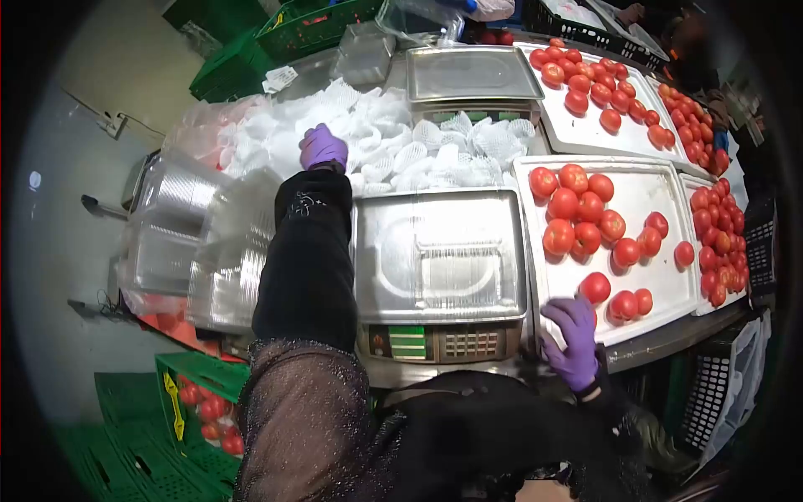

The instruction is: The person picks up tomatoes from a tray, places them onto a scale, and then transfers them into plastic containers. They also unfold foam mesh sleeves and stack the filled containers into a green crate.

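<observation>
My left hand (324, 148), in a purple glove, is among white foam net sleeves (381, 125) at the back of the bench. Its fingers are curled closed, and whatever is inside them is hidden. My right hand (574, 343), also gloved in purple, is at the front left corner of a white foam tray (669, 289) of tomatoes (588, 238). Its fingers are apart and curved, holding nothing I can see. A tomato (595, 288) lies just beyond its fingertips. Between my hands, a weighing scale (443, 341) bears a metal pan (385, 251) with a clear plastic container (458, 276) in it.
Stacked clear plastic containers (222, 251) stand left of my left arm. A second metal pan (474, 74) is at the back. More tomatoes fill trays (577, 121) on the right. Green crates (201, 372) stand low at the left, one with bagged tomatoes (216, 412).
</observation>
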### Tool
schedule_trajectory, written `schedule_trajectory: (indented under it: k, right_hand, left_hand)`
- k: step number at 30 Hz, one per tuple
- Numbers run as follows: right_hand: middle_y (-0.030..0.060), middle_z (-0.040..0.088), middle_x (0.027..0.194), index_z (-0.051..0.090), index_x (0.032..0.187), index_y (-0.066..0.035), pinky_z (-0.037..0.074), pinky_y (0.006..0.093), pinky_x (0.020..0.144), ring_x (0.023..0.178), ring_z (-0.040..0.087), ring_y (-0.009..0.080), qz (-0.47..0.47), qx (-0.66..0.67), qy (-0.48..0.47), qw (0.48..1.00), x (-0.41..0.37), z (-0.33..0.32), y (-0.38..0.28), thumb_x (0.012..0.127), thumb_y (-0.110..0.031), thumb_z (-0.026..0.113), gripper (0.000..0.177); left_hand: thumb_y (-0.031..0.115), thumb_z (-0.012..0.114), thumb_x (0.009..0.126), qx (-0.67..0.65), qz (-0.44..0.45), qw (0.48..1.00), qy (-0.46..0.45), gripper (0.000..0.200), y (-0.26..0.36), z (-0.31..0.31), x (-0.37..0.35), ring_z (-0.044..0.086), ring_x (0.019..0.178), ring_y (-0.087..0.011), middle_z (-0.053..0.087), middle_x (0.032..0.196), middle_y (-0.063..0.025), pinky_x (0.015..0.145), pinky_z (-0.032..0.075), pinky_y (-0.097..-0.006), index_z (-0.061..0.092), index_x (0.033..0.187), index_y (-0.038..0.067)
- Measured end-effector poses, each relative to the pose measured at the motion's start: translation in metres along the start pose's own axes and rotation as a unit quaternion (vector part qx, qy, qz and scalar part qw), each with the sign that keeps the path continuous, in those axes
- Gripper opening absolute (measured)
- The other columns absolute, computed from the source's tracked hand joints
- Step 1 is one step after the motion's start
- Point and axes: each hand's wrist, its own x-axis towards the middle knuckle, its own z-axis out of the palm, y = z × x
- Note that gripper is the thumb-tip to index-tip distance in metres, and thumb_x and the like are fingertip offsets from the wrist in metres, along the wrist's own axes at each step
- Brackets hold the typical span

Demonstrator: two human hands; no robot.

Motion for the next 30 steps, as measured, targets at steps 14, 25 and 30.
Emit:
schedule_trajectory:
  k: [14, 25, 30]
  right_hand:
    - [0.0133, 0.061, 0.101, 0.061, 0.1, -0.004, 0.044, 0.0397, 0.088, 0.091, 0.057, 0.0315, 0.087, 0.052, 0.031, 0.994, 0.0, -0.009, -0.012, 0.075, 0.0, 0.064, 0.026]
    - [0.0138, 0.046, 0.13, 0.03, 0.143, 0.0, 0.045, 0.0301, 0.088, 0.107, 0.051, 0.0158, 0.155, 0.391, 0.132, 0.897, 0.088, -0.022, -0.026, 0.076, -0.033, 0.079, 0.089]
    - [0.0065, 0.062, 0.104, 0.049, 0.13, 0.002, 0.047, 0.0204, 0.08, 0.091, 0.06, 0.0074, 0.242, 0.539, -0.064, 0.804, 0.069, -0.034, 0.004, 0.082, -0.024, 0.076, 0.061]
  left_hand:
    - [0.029, 0.058, 0.084, -0.147, -0.036, 0.976, 0.157, 0.025, 0.004, 0.042, 0.056, 0.065, 0.085, -0.0297, 0.069, 0.086, -0.0119, 0.072, 0.05, -0.0404, 0.069, 0.088, 0.007]
    - [0.008, 0.061, 0.081, -0.757, 0.098, 0.517, -0.386, 0.008, 0.102, -0.135, -0.225, 0.049, 0.073, -0.007, 0.054, 0.079, 0.0019, 0.07, 0.039, -0.0225, 0.054, 0.084, 0.005]
    - [0.014, 0.064, 0.083, -0.731, 0.08, 0.526, -0.428, 0.015, 0.09, -0.144, -0.266, 0.054, 0.072, -0.008, 0.057, 0.079, 0.0012, 0.071, 0.044, -0.0234, 0.054, 0.09, 0.005]
